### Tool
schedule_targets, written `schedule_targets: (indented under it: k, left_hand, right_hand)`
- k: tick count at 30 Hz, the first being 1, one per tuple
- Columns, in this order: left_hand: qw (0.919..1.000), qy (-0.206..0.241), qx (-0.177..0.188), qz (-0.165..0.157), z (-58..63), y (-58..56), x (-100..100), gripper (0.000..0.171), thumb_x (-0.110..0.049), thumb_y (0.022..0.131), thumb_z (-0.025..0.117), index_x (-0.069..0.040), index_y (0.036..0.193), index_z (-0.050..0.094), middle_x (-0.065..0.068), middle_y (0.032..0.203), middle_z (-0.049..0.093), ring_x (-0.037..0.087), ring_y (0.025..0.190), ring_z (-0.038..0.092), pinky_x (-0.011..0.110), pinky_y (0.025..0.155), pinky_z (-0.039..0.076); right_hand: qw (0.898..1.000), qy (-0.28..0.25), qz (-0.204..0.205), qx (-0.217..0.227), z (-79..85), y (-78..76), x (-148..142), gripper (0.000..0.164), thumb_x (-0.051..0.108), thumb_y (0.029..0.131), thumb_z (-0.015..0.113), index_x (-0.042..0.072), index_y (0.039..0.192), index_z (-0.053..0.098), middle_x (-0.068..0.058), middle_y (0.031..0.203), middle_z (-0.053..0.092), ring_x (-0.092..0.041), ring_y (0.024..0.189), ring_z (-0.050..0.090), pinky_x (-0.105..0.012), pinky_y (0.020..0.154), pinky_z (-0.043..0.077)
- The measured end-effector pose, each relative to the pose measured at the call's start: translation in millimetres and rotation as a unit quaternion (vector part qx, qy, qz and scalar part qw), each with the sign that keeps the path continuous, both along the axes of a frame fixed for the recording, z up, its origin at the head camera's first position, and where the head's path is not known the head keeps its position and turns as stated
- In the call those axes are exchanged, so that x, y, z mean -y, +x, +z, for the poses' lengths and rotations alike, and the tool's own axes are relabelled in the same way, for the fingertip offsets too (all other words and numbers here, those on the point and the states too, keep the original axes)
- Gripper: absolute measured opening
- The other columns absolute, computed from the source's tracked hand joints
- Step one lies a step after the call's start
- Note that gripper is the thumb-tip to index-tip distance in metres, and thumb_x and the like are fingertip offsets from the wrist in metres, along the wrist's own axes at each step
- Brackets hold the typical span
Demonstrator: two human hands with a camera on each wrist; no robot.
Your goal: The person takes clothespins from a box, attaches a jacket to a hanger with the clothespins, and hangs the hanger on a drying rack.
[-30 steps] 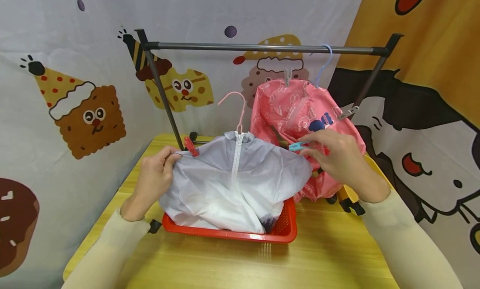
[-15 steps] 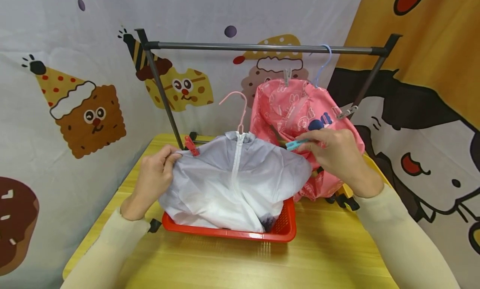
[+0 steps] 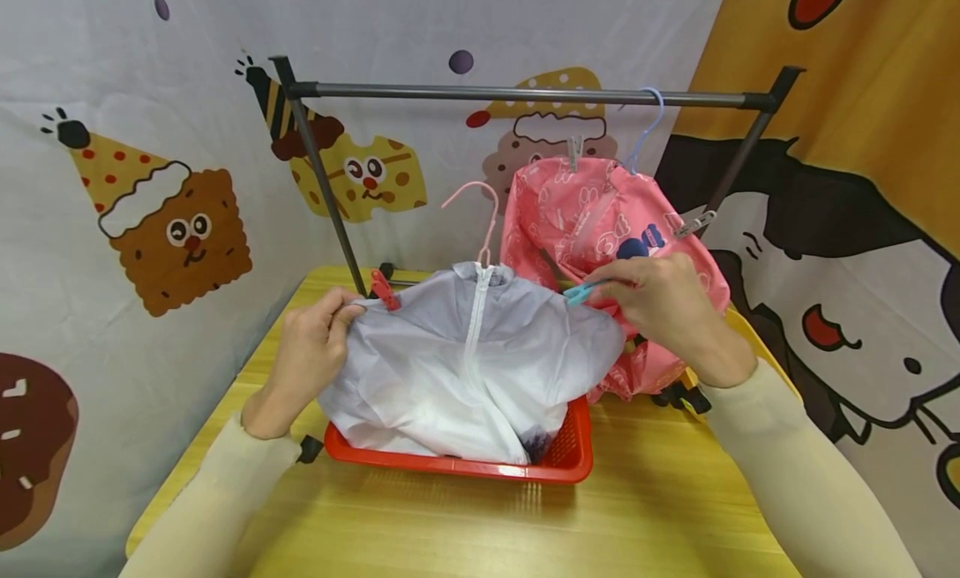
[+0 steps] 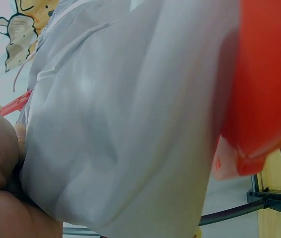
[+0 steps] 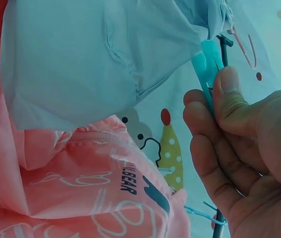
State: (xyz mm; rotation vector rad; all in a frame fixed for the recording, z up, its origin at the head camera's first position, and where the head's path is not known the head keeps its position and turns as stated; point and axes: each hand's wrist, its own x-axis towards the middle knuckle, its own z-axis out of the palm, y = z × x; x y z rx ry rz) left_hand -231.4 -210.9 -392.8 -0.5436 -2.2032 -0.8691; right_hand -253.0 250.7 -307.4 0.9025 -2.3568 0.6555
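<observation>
A grey-and-white zip jacket (image 3: 420,370) on a pink hanger (image 3: 491,220) lies over a red basket (image 3: 457,468). My left hand (image 3: 311,357) pinches its left shoulder edge, beside a red clothespin (image 3: 384,290) clipped there. In the left wrist view the jacket (image 4: 115,119) fills most of the frame, and the fingertips are partly hidden. My right hand (image 3: 663,307) pinches a light-blue clothespin (image 3: 581,292) between thumb and fingers. In the right wrist view, the tip of the clothespin (image 5: 209,64) meets the jacket's (image 5: 95,59) shoulder edge; whether it grips cloth I cannot tell.
Behind, a metal rack (image 3: 480,93) stands on the wooden table (image 3: 420,528). A pink jacket (image 3: 562,199) hangs from its bar by a blue hanger (image 3: 651,132), with grey clothespins (image 3: 575,154) on it. Part of a yellow container (image 3: 738,332) shows at the right.
My right hand has moved slightly left with the light-blue clothespin, bringing its tip to the jacket's right shoulder. The pink hanger hook has shifted a little right. My left hand stays put.
</observation>
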Motion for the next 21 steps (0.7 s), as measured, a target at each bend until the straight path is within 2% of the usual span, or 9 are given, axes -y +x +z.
schedule_targets:
  k: [4,11,16,21]
  left_hand:
    - [1.0000,0.000,-0.007,-0.002,0.4,-0.7,-1.6,0.004,0.002,0.107,0.078,0.001,0.104,0.079,0.013,0.080,0.077,0.010,0.058,0.051,0.018,0.056,0.039]
    - [1.0000,-0.001,-0.008,-0.005,2.1,-0.5,-3.3,0.004,0.000,0.108,0.078,0.001,0.104,0.080,0.013,0.081,0.078,0.010,0.058,0.049,0.017,0.056,0.038]
    - [0.9999,0.001,-0.011,-0.007,2.8,-0.8,-4.2,0.005,0.000,0.108,0.078,0.001,0.103,0.080,0.012,0.079,0.076,0.009,0.058,0.046,0.018,0.056,0.037]
    - [0.9998,0.000,-0.015,-0.011,4.2,-0.6,-6.6,0.005,0.000,0.108,0.078,0.001,0.103,0.079,0.012,0.079,0.077,0.010,0.057,0.046,0.017,0.055,0.037]
  right_hand:
    - [1.000,0.008,-0.005,0.018,1.2,-0.8,3.1,0.021,0.001,0.087,0.100,0.009,0.106,0.095,-0.008,0.093,0.091,-0.021,0.066,0.081,-0.006,0.060,0.050]
    - [0.999,0.026,-0.006,0.029,1.2,-5.4,6.0,0.015,0.004,0.089,0.100,0.010,0.102,0.095,-0.006,0.091,0.091,-0.008,0.056,0.065,-0.011,0.051,0.045]
    - [0.998,0.035,-0.005,0.051,1.9,-5.3,6.6,0.015,0.004,0.090,0.099,0.009,0.103,0.094,-0.009,0.094,0.091,-0.018,0.065,0.077,-0.010,0.060,0.053]
    - [0.996,0.052,0.000,0.074,1.0,-4.8,7.8,0.018,0.004,0.092,0.098,0.007,0.109,0.094,-0.011,0.101,0.091,-0.027,0.083,0.088,-0.022,0.069,0.066]
